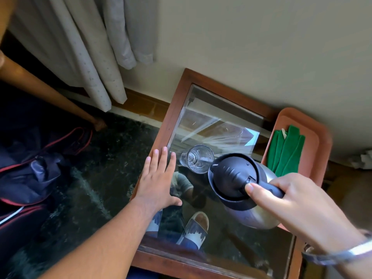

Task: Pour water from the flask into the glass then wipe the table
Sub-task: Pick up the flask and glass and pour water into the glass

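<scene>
With the right hand (298,200) clamped on the black-lidded steel flask (237,178) beside the clear glass (196,159) near the glass-topped worktop's (173,109) left edge, and the left hand (159,178) flat, fingers apart, a hasty tilt could spill water.

Glass (196,159) left of flask (241,188)
</scene>
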A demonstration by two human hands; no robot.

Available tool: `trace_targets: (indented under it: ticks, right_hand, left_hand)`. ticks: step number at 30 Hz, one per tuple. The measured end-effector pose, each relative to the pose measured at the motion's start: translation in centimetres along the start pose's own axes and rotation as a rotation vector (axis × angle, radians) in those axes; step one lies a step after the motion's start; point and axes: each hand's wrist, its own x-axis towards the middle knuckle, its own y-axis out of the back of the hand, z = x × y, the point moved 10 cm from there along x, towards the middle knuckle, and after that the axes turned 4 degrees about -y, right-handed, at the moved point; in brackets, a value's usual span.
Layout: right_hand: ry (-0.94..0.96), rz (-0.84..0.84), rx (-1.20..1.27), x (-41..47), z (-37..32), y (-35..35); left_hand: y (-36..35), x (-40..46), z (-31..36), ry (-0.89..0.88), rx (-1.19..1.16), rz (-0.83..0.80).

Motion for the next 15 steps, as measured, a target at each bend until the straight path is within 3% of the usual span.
trace_targets:
  ticks: [15]
  right_hand:
    - [-0.047, 0.031, -0.217, 1.5, -2.8, 0.0]
  left_hand:
    - [-1.7, -0.4, -0.8, -0.157, 0.057, 0.096]
